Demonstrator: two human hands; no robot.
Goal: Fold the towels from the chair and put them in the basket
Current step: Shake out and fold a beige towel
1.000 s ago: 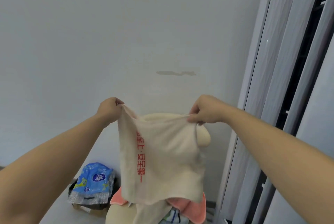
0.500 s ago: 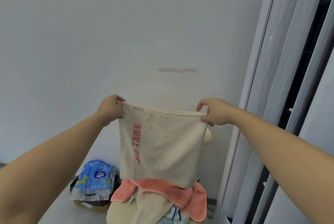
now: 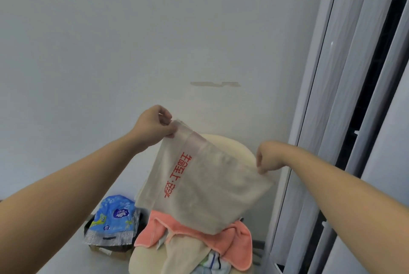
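Observation:
A cream towel point(image 3: 205, 187) with red printed characters hangs in the air in front of me, folded over and tilted down to the right. My left hand point(image 3: 155, 125) pinches its upper left corner. My right hand point(image 3: 269, 158) pinches its right corner, lower than the left. Behind and below it stands a cream chair point(image 3: 234, 152) with a pile on its seat: a pink towel point(image 3: 234, 240), another cream towel point(image 3: 188, 256) and a striped cloth point(image 3: 212, 262). No basket is in view.
A blue and silver plastic package point(image 3: 112, 218) lies on a dark box on the floor left of the chair. A plain white wall is ahead. Grey sliding door frames point(image 3: 332, 118) run down the right side.
The towel's top edge was level half a second ago. My right hand has dropped and my left hand has risen a little, so the towel now slants down to the right.

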